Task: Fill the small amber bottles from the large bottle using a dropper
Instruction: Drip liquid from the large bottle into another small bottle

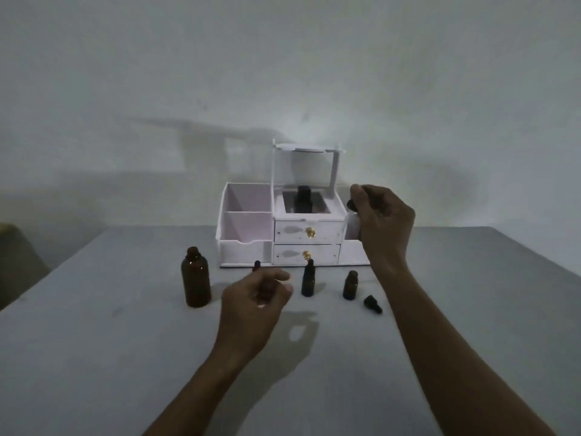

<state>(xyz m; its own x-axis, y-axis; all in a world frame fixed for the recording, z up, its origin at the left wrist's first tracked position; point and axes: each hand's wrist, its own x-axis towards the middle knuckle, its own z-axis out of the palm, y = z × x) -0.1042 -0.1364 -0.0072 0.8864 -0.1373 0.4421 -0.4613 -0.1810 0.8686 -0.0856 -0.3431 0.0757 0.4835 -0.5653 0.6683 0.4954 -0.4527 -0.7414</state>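
Your left grip [256, 298] curls round a small bottle [257, 265] near the large bottle [196, 278]; your right grip [382, 221], raised, pinches a dark cap [351, 204]. Grey surface [94, 341], white organizer [248, 228], pale wall [283, 73] behind.

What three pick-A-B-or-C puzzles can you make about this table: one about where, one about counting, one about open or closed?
1. Where is the big amber bottle?
A) on the table, left of the left hand
B) on a chair
C) on the floor

2. How many drawers has the white box?
A) one
B) two
C) four

3. The small bottle beside the loose cap is:
A) capped
B) open
C) tipped over

Answers: A, it stands left of that hand; B, two gold-knobbed fronts are stacked; B, its neck is bare.
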